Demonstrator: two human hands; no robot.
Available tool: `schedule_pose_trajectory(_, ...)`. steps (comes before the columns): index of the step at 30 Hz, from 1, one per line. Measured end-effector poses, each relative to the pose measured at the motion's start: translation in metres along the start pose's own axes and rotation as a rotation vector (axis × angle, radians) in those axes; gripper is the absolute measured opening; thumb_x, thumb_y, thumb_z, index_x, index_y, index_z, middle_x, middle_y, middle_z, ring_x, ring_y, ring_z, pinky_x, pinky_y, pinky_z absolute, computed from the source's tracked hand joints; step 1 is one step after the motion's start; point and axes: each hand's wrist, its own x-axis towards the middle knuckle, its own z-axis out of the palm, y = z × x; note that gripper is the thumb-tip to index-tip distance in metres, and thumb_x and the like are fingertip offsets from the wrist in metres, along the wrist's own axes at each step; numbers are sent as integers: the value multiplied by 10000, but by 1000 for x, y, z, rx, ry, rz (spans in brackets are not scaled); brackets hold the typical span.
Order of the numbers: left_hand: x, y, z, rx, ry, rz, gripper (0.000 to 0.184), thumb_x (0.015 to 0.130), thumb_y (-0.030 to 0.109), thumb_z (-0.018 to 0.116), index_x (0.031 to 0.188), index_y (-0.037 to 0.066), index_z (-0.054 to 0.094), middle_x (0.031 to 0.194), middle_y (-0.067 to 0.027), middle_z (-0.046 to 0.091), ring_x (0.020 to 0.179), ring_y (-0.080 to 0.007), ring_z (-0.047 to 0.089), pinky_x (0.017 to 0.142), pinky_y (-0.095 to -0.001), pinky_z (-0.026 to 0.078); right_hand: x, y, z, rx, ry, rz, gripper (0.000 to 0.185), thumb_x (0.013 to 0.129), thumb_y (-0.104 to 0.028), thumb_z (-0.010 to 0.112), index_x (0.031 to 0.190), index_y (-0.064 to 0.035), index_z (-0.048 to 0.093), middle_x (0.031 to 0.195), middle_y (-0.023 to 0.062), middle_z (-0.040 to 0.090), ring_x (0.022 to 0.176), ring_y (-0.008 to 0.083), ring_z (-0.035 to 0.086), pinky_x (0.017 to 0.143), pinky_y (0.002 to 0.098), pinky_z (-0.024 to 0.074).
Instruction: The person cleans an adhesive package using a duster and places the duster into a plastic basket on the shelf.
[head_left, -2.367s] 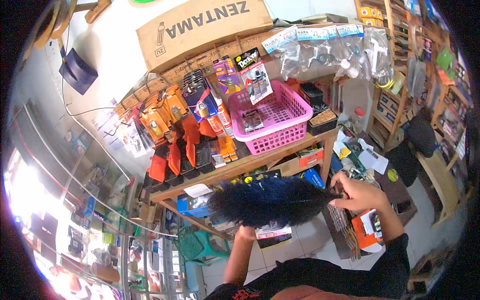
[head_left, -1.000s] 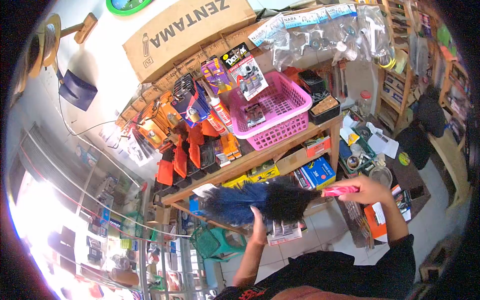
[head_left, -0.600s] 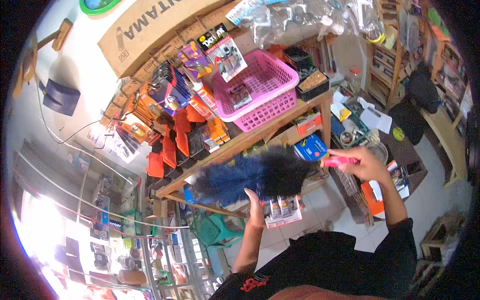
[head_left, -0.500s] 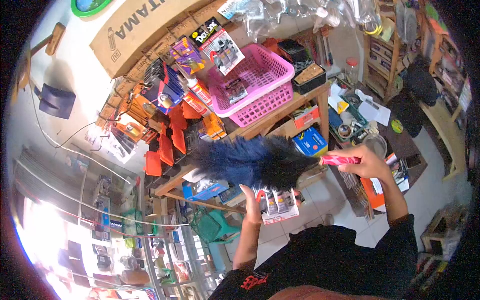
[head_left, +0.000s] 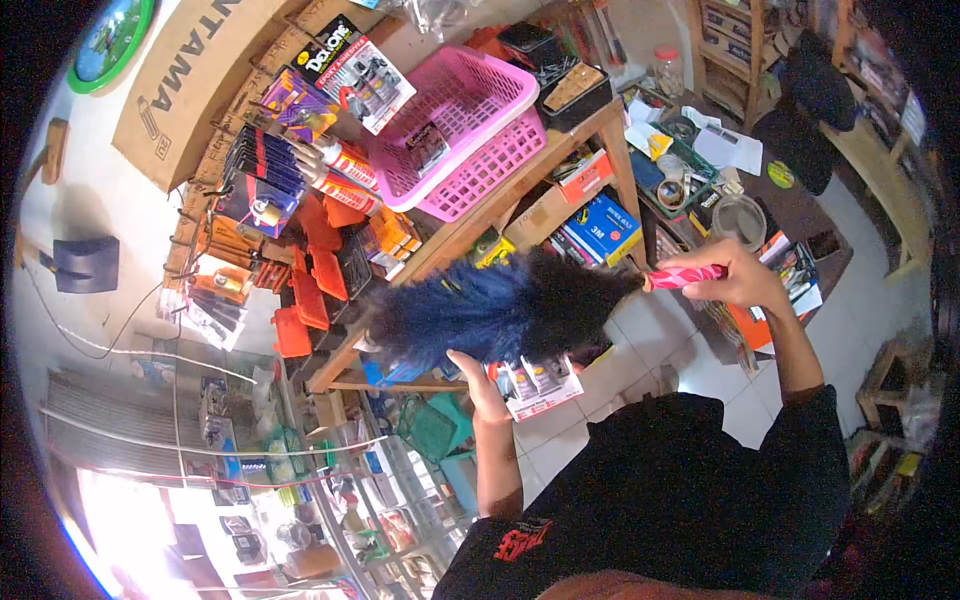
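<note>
My right hand (head_left: 735,272) is wrapped round the pink handle of a feather duster (head_left: 465,310). The duster's fluffy head, dark blue and black, stretches left in front of the wooden table. Below it, my left hand (head_left: 483,392) grips a carded blister pack of adhesive tubes (head_left: 542,388). Feathers cover the top of that pack and lie over or very close to my left fingers, most of which are hidden. A similar adhesive pack (head_left: 372,85) hangs at the left side of a pink basket (head_left: 470,165).
Orange cases (head_left: 312,290), white-and-red tubes (head_left: 345,175) and hanging packs crowd the left end of the wooden table (head_left: 500,190). A black box of nails (head_left: 575,85) stands beyond the basket. Glass shelving (head_left: 370,480) is at lower left, a cluttered low table (head_left: 800,200) at right.
My view has shifted, so the table and basket appear further left. The duster's feathers look more spread out above the pack. Both hands keep their holds.
</note>
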Motion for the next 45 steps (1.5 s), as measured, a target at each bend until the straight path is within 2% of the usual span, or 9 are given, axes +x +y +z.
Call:
schedule_pose_trajectory(5,11,-39,-51,224,-264,-71,533,937,456,340,1258,55,482,1202,-88,540,1084,-259,512,945,-388,413,-6,20,21,-137,-118,-14,437,818,-317,670,1130,-47,525,743,114,587,695,200,587,655,316,460)
schedule_pose_trajectory(9,36,-81,-102,1175,-761,200,415,952,242,290,1234,26,503,1227,-119,532,1141,-247,480,1014,-362,348,1,-8,45,-196,-202,228,542,844,-436,599,1207,-51,484,820,183,615,690,263,620,612,360,483)
schedule_pose_trajectory(13,20,-70,-61,203,-337,-172,704,882,642,375,1335,105,410,1278,-75,500,1139,-233,479,978,-379,372,0,0,51,-207,-195,172,426,878,-342,578,1161,-27,530,847,180,634,733,257,636,627,360,493)
schedule_pose_trajectory(19,18,-33,-27,124,214,80,728,883,687,270,1423,200,261,1409,-23,345,1233,-201,407,976,-359,393,-8,19,26,-194,-27,89,305,874,-192,582,1135,-34,602,851,127,662,687,166,602,613,316,470)
schedule_pose_trajectory(27,16,-10,-37,-449,-358,-75,624,923,561,386,1344,101,402,1234,-53,533,1087,-213,544,909,-351,458,-20,17,32,-132,150,219,315,850,-145,626,1143,-29,616,877,102,695,726,111,605,661,269,475)
schedule_pose_trajectory(32,27,-24,-37,-183,-236,120,619,942,538,363,1355,78,387,1255,-65,523,1086,-223,548,920,-390,458,-22,19,32,-77,32,148,261,832,-130,648,1058,2,647,851,123,694,762,125,633,682,278,484)
schedule_pose_trajectory(36,25,-12,-37,-619,-844,-250,562,938,468,415,1340,75,424,1307,-95,491,1191,-271,463,1033,-423,341,-26,22,32,-93,97,169,241,832,-120,649,1030,18,650,851,155,691,759,155,655,682,288,489)
schedule_pose_trajectory(40,17,-29,-24,-411,-93,5,548,938,500,394,1222,46,508,1167,-114,593,983,-285,599,849,-420,498,-32,27,31,-82,46,118,259,823,-114,657,1038,29,640,863,165,690,770,152,656,695,286,489)
schedule_pose_trajectory(45,21,-14,-33,-315,-529,-249,589,926,516,378,1273,53,489,1261,-117,537,1116,-299,525,980,-444,401,-35,31,40,-13,109,226,266,817,-88,657,1057,25,635,875,154,692,760,145,652,686,283,488)
